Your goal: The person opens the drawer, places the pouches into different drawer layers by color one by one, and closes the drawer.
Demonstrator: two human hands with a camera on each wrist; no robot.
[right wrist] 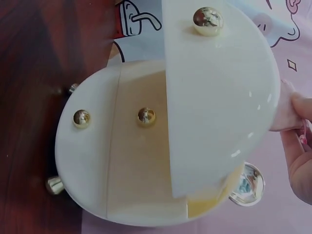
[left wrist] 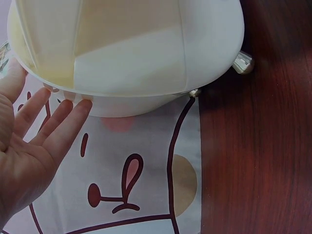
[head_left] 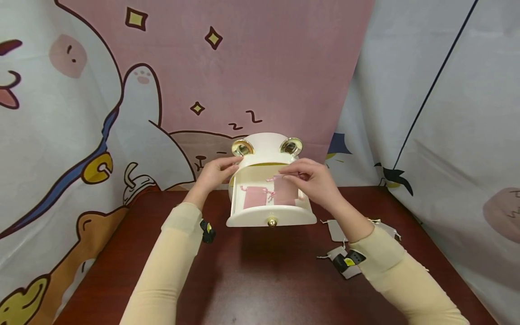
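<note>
A cream frog-shaped cabinet [head_left: 266, 146] with gold-rimmed eyes stands on the table, its top drawer [head_left: 266, 216] pulled out. One pink drawstring pouch [head_left: 255, 197] lies in the drawer's left part. My right hand [head_left: 317, 180] pinches a second pink pouch [head_left: 285, 190] near its cord, over the drawer's right part. That pouch [right wrist: 285, 111] also shows beyond the drawer front in the right wrist view. My left hand [head_left: 215, 175] is at the cabinet's left side; in the left wrist view its extended fingers [left wrist: 66, 127] touch the cabinet's edge.
Several pale grey drawstring pouches [head_left: 336, 231] lie on the table [head_left: 260, 280] at the right, partly under my right forearm. Two lower drawers with gold knobs [right wrist: 146, 116] are shut. A printed cloth [head_left: 264, 67] hangs close behind the cabinet.
</note>
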